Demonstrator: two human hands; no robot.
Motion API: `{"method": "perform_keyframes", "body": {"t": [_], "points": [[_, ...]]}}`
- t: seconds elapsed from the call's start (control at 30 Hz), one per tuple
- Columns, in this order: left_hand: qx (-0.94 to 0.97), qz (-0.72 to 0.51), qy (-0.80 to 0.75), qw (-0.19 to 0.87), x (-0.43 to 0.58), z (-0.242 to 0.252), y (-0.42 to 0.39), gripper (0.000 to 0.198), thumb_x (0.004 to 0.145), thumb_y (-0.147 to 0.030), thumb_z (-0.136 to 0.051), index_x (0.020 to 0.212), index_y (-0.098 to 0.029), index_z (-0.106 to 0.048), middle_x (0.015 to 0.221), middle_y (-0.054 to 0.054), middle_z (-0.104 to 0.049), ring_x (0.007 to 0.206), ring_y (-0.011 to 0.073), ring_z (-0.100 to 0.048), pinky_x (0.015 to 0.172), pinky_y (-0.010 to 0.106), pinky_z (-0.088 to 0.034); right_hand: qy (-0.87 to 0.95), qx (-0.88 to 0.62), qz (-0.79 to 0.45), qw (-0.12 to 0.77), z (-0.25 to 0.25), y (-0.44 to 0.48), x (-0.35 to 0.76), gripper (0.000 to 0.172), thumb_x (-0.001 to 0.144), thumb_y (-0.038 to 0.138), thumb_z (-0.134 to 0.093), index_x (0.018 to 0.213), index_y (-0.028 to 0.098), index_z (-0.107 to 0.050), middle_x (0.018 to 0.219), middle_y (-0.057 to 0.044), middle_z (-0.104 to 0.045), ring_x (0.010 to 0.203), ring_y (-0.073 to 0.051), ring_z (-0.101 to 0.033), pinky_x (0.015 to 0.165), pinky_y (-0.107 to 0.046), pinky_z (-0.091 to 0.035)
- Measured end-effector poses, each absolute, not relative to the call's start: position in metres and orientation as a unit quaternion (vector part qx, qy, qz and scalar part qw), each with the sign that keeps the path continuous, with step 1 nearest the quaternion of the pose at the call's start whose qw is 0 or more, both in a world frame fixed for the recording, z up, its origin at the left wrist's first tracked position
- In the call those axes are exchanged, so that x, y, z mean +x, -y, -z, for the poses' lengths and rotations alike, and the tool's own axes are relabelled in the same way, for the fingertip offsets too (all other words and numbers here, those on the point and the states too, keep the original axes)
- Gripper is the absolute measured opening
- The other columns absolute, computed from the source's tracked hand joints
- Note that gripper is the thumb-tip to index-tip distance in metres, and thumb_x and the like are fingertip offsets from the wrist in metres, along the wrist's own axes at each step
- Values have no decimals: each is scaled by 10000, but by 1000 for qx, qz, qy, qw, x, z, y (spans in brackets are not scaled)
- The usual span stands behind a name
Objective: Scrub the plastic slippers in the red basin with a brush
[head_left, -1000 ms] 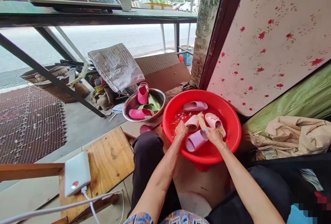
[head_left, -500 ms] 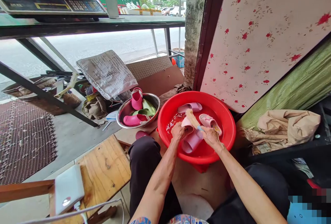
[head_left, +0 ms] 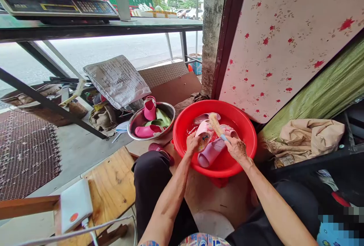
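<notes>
Over the red basin (head_left: 182,155), my left hand (head_left: 192,143) grips a pink slipper (head_left: 203,140), tilted so that its printed inner sole shows. My right hand (head_left: 236,148) is closed round the blue handle of a scrubbing brush (head_left: 217,125), whose pale bristled head is beside the slipper; whether they touch I cannot tell. Below the held slipper lies a lilac slipper (head_left: 210,154). Behind it, at the basin's far side, rests another lilac slipper (head_left: 199,118). A second pink slipper (head_left: 229,130) is partly hidden by my right hand. Some water shows in the basin.
Left of the basin stands a metal bowl (head_left: 133,134) with pink clogs and green footwear. A wooden stool (head_left: 113,181) carries a white device (head_left: 76,204) with a cable. A table (head_left: 159,24) holding a scale (head_left: 59,5) is beyond; a floral panel (head_left: 273,49) rises at right.
The held slipper has turned to show more of its inner sole. My right hand and the brush have shifted slightly right. The view has moved a little.
</notes>
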State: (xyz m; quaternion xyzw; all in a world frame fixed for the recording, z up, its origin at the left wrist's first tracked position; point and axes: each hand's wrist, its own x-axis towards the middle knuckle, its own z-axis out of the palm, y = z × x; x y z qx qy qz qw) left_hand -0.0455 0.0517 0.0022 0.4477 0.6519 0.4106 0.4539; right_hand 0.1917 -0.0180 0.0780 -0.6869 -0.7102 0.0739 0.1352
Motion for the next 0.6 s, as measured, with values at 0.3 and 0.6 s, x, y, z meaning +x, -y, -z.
{"method": "perform_keyframes", "body": {"t": [0.3,0.6], "points": [[235,-509,-570,600,-31,-8,-56,221,819,-330,-857,773,-162,-720,709,37,-735,617,146,-663,585,232,-505,725,-656,-64,200,-68,36,189,447,1056,320,-494,1411,225,-748,1124,-116,-821,1040,-259,-721,877,-311,-521],[26,-545,-503,671,-8,-7,-65,183,897,-236,-829,912,-146,-671,753,40,-730,655,162,-719,692,293,-625,757,-614,-51,218,-44,82,194,462,1079,333,-455,1402,188,-752,1084,-137,-810,899,-239,-748,782,-289,-552]]}}
